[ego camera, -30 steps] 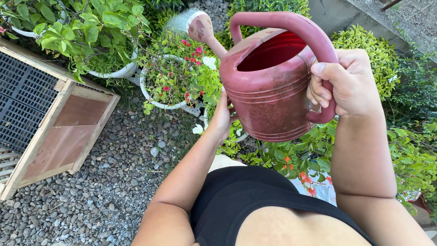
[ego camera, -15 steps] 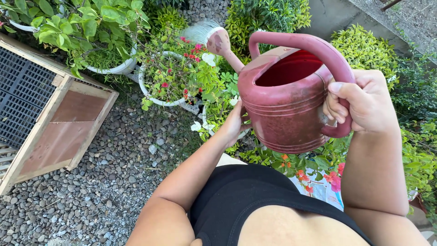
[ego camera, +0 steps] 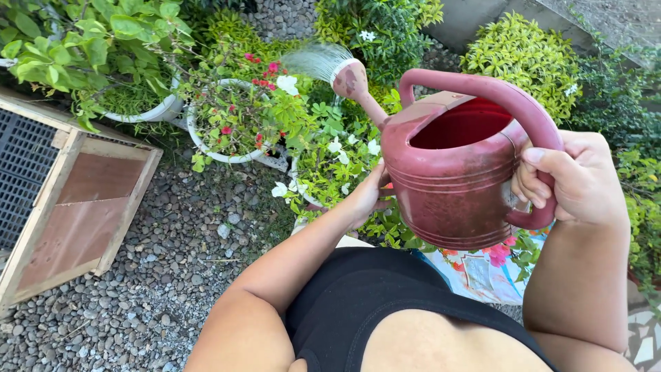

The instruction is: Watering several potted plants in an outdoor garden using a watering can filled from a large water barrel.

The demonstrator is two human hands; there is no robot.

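The right hand [ego camera: 575, 179] grips the handle of a dark red watering can [ego camera: 454, 172], tilted so water sprays from its rose [ego camera: 348, 76] over white-potted flowering plants [ego camera: 237, 120]. The left hand [ego camera: 368, 200] supports the can's body. A wooden crate [ego camera: 76, 200] lies on the gravel [ego camera: 172, 275].

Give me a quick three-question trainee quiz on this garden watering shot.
1. Which hand grips the handle of the watering can?
2. True or false: the can's rose is spraying water.
3. The left hand rests on: A) the can's side, B) the wooden crate, C) a white pot.

Key:
1. The right hand.
2. True.
3. A.
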